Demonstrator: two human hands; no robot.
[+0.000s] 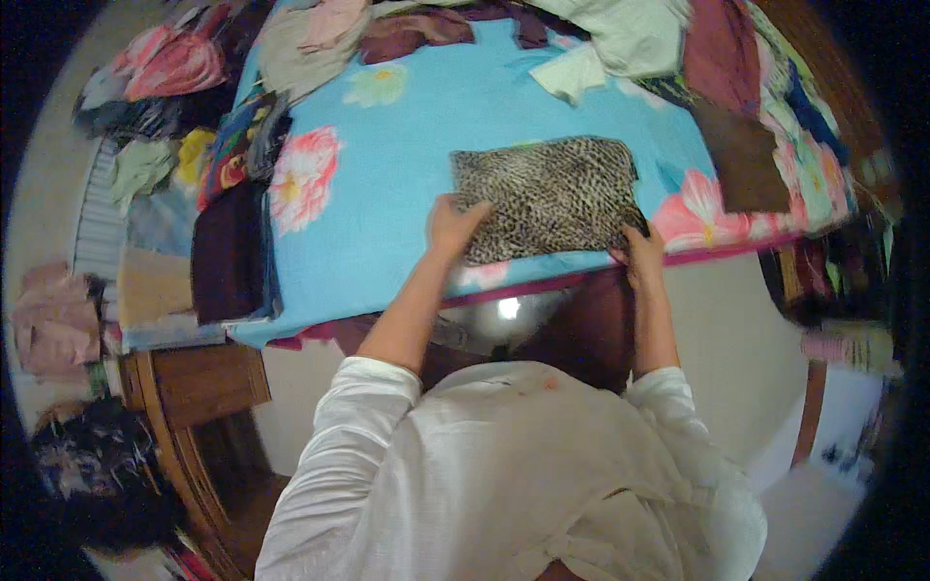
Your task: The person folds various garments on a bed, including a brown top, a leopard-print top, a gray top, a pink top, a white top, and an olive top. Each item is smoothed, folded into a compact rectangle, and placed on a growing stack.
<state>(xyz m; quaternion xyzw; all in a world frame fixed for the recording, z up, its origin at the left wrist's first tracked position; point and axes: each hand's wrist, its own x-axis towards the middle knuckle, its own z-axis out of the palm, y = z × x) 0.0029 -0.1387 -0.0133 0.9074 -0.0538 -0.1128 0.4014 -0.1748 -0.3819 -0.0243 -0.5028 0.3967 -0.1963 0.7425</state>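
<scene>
A folded cloth with a black-and-beige animal print (548, 196) lies as a flat rectangle near the front edge of the bed. My left hand (456, 224) grips its left side, thumb on top and fingers hidden beneath. At its lower right corner my right hand (641, 250) holds the edge between thumb and fingers. Under the cloth spreads a light blue bedsheet (378, 189) with large pink and pale yellow flowers.
Dark folded garments (229, 254) are stacked at the bed's left edge. A brown folded cloth (752, 163) and a maroon one (723, 58) lie at the right. Pale crumpled clothes (639, 36) sit at the back. A wooden cabinet (200, 388) stands at lower left.
</scene>
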